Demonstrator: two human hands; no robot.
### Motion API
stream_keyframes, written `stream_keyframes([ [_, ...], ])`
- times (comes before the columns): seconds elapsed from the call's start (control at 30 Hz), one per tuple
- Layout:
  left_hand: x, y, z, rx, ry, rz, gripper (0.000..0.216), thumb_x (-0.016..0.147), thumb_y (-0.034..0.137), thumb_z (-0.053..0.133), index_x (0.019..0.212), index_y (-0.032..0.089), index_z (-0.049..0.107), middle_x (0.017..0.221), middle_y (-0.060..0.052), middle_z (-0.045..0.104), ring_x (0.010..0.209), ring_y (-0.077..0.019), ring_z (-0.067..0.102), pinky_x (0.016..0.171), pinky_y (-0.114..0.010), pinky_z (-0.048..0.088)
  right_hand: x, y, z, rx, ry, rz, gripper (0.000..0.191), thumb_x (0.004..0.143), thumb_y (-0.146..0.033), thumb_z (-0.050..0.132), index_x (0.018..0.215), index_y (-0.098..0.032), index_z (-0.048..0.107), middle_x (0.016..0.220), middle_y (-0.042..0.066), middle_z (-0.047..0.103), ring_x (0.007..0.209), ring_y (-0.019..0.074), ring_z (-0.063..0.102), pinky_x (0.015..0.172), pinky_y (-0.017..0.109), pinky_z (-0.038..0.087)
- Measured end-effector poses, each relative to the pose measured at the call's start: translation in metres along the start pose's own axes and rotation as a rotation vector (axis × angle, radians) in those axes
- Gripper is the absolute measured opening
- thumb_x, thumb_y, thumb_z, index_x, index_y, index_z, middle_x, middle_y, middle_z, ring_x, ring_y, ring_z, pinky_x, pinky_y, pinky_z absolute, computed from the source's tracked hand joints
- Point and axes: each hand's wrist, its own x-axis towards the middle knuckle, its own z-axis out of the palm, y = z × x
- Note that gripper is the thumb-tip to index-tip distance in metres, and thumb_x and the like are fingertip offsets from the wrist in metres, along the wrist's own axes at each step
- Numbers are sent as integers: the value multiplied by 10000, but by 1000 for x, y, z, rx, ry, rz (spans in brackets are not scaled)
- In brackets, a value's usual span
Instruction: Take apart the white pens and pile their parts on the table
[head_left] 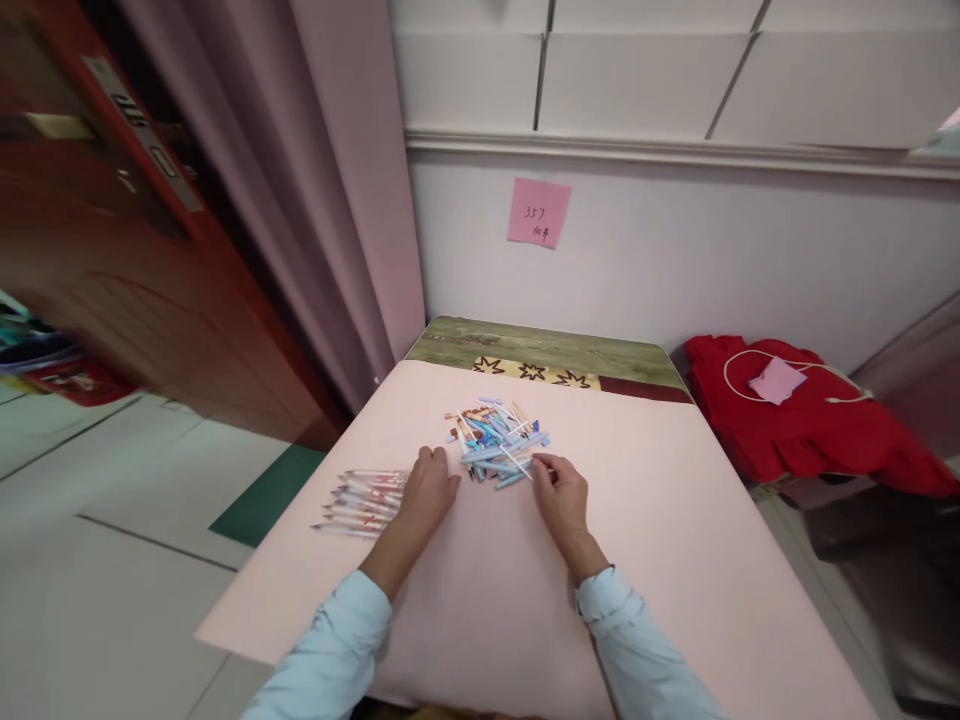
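Observation:
A loose heap of blue and white pens [499, 440] lies in the middle of the pink-covered table [675, 540]. My right hand [559, 495] is at the heap's near right edge, fingers pinched on a thin white pen [516, 462] that juts from the pile. My left hand [429, 485] rests on the table just left of the heap, fingers curled down, and what they hold, if anything, is hidden. Beside that hand, to its left, several pens [360, 500] lie side by side in a tidy row.
A wall with a pink sticky note [538, 212] stands behind the table. A curtain [330, 200] and a dark red door [112, 230] are at the left. Red cloth with a white cord [795, 415] lies on a seat to the right.

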Motion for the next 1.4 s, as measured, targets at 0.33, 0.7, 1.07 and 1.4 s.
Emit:
stream_keyframes([
  [0.33, 5, -18, -25, 51, 115, 57, 190, 876, 177, 454, 941, 196, 632, 971, -91, 623, 954, -248, 592, 789, -341, 425, -3, 3, -3, 119, 13, 88, 336, 869, -438, 549, 926, -168, 741, 802, 64, 717, 683, 196, 609, 677, 297, 474],
  [0.7, -3, -15, -29, 293, -91, -24, 208, 773, 253, 574, 862, 127, 712, 976, -163, 681, 1009, -304, 592, 865, -389, 395, -5, 6, -3, 113, -9, 122, 349, 859, -459, 564, 927, -169, 745, 811, 60, 717, 693, 187, 605, 696, 285, 465],
  [1.07, 40, 9, -33, 97, 171, 300, 180, 895, 326, 543, 904, 233, 697, 967, -62, 686, 968, -232, 579, 846, -338, 409, -3, 4, 0, 124, 23, 97, 353, 859, -453, 555, 911, -162, 747, 775, 60, 709, 654, 177, 590, 641, 276, 456],
  [1.4, 26, 18, 5, -213, 343, 339, 194, 921, 252, 494, 1051, 224, 635, 951, -59, 669, 941, -209, 601, 856, -322, 431, 1, 2, -2, 166, 14, 111, 339, 855, -442, 557, 916, -173, 753, 854, 78, 734, 745, 195, 635, 700, 287, 482],
])
